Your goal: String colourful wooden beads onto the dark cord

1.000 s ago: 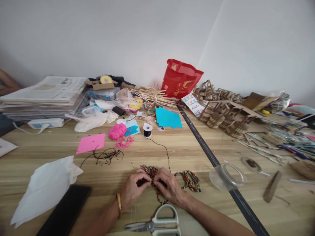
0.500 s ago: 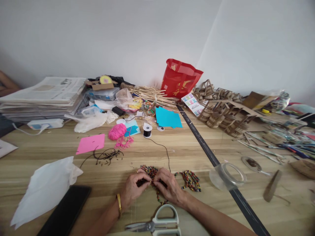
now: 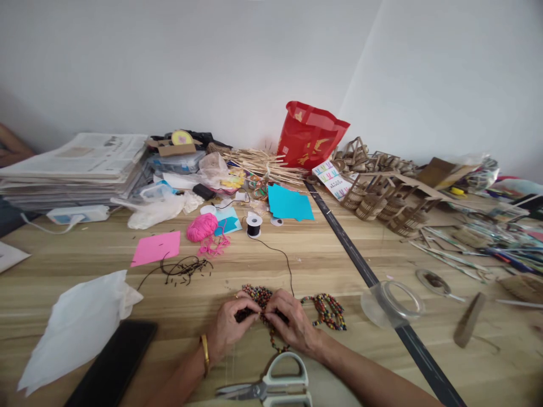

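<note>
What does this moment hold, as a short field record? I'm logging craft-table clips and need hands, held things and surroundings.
left hand: fingertips pinched on the bead strands, gold bangle at the wrist
right hand: pinched on the same beads, touching the left fingertips
thread: black line runs from the spool to the hands
near edge: scissors lying flat, below the hands
left of hands: white plastic sheet, black phone
right of hands: clear tape roll on a long black strip
surface: wooden table
</note>
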Demonstrator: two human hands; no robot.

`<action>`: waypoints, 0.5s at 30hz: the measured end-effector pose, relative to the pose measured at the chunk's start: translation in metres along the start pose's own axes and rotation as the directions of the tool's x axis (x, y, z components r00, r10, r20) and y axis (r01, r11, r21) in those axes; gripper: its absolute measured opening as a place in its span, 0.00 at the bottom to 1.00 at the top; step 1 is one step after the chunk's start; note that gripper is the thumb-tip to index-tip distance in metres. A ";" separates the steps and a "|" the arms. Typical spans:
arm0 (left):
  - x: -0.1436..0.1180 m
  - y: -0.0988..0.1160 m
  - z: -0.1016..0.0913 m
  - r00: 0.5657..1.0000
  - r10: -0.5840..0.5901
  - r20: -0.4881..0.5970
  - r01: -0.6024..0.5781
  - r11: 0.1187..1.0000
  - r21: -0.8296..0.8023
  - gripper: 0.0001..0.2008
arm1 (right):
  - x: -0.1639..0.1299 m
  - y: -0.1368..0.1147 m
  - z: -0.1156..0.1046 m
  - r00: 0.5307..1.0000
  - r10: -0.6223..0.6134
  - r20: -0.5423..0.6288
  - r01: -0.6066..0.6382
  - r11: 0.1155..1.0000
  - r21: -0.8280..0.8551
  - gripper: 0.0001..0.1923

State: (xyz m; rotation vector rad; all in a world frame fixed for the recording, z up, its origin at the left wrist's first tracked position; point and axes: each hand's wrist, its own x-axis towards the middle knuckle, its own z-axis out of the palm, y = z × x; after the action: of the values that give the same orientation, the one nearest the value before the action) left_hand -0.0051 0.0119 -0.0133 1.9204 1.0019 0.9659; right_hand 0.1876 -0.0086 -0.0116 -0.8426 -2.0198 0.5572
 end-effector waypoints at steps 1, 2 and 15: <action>0.000 0.000 0.000 1.000 -0.003 0.004 0.003 1.000 -0.001 0.07 | 0.000 0.000 0.000 1.000 -0.001 0.001 0.001 1.000 0.001 0.08; 0.000 -0.001 0.000 1.000 -0.005 0.005 0.005 1.000 -0.002 0.07 | 0.001 -0.001 0.000 1.000 -0.002 0.004 0.002 1.000 0.002 0.08; 0.000 -0.001 0.001 1.000 -0.007 -0.005 0.007 1.000 -0.019 0.06 | 0.000 0.000 0.000 1.000 -0.006 0.008 0.006 1.000 -0.003 0.07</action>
State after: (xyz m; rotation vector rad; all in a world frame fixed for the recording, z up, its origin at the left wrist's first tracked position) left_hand -0.0041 0.0121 -0.0146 1.8990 0.9982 0.9730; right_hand 0.1876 -0.0083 -0.0114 -0.8365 -2.0300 0.5554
